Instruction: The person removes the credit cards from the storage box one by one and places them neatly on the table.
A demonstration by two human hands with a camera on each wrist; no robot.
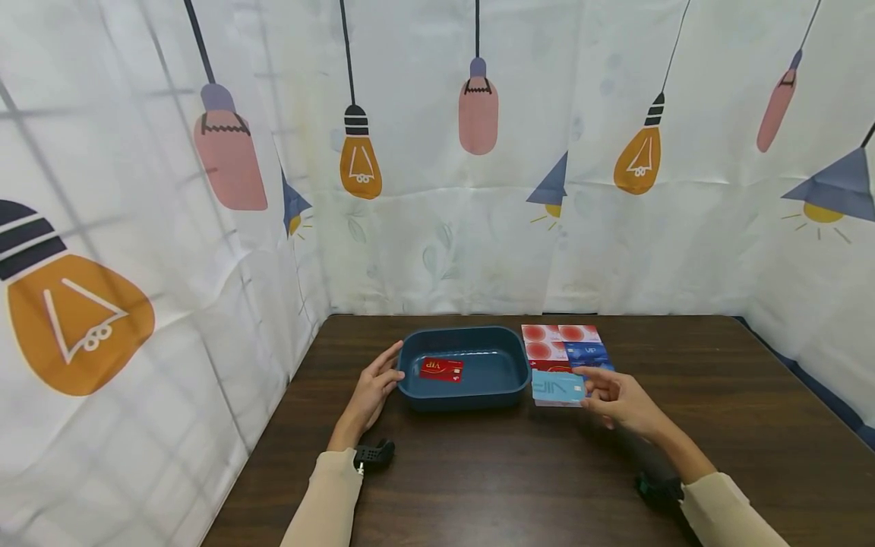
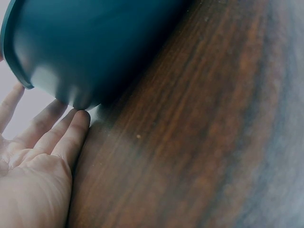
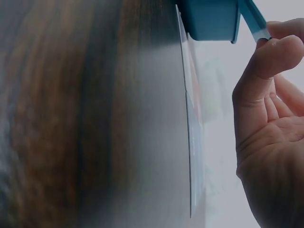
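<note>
A dark blue rectangular tray (image 1: 465,401) stands on the table. Inside it, toward the left, lies a red VIP card (image 1: 440,369). My left hand (image 1: 369,393) is at the tray's left end, its extended fingers (image 2: 71,135) touching the wall and rim. On the other side, my right hand (image 1: 618,401) pinches a light blue card (image 1: 555,387) by its right edge between thumb and fingers. The wrist view shows this card (image 3: 254,20) raised off the table. Behind it, partly covered, lie red-and-white cards (image 1: 543,351) and a blue VIP card (image 1: 586,353).
The brown wooden table (image 1: 492,479) reaches back to a white curtain (image 1: 437,251) printed with lamps. More curtain hangs along the left and right sides. A black wrist device (image 1: 374,454) sits on the left wrist, another (image 1: 659,488) on the right.
</note>
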